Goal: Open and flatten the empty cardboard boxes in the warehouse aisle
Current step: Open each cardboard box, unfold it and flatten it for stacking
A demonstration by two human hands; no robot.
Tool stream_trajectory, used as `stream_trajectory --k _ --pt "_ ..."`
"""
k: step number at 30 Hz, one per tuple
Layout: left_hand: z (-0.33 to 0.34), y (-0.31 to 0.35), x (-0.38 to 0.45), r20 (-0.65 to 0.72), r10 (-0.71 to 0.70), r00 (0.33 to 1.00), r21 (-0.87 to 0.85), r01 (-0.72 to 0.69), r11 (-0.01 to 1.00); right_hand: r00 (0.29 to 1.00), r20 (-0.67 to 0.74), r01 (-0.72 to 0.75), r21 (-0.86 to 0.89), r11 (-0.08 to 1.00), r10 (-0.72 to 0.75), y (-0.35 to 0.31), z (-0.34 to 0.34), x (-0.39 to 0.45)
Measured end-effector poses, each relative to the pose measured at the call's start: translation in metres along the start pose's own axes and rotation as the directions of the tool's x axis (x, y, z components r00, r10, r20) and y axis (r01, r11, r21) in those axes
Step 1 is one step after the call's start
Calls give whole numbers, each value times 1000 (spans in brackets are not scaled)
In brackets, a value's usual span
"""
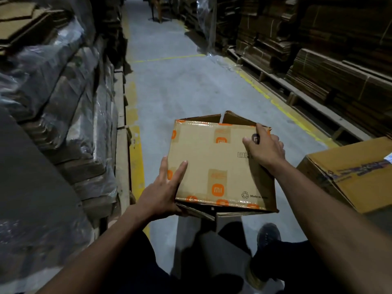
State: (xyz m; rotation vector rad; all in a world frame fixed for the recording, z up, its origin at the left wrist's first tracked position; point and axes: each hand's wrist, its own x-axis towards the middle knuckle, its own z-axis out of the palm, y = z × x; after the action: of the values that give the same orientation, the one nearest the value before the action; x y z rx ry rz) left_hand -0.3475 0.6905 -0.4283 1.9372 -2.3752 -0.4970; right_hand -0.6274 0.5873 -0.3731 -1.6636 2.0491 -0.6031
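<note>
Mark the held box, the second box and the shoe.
held box [212, 162], head view, middle of its facing panel
second box [358, 166], head view, its top face at right
shoe [268, 235], head view, its toe

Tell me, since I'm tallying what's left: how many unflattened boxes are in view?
2: the orange-logo box held between both hands, and a larger box at right. Others may be hidden.

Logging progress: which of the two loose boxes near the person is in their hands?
The box with orange logos, gripped by the left hand and right hand. The plain box at right sits untouched.
</note>
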Motion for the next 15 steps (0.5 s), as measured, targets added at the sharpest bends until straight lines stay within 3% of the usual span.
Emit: stream_trajectory --k 5,9,12,15 --pt "2 0 16 -115 -26 993 -158 8 987 994 94 51 18 999 -53 33 7 -53" --pt "1 0 25 -115 -61 991 -191 39 981 960 268 68 61 996 -82 66 15 -85" --pt "3 -2 25 -118 -73 990 -205 48 978 933 342 125 -27 992 -108 77 16 -87" --pt "4 -2 26 -136 -100 986 -214 70 974 964 236 151 -110 982 -121 76 23 -87"
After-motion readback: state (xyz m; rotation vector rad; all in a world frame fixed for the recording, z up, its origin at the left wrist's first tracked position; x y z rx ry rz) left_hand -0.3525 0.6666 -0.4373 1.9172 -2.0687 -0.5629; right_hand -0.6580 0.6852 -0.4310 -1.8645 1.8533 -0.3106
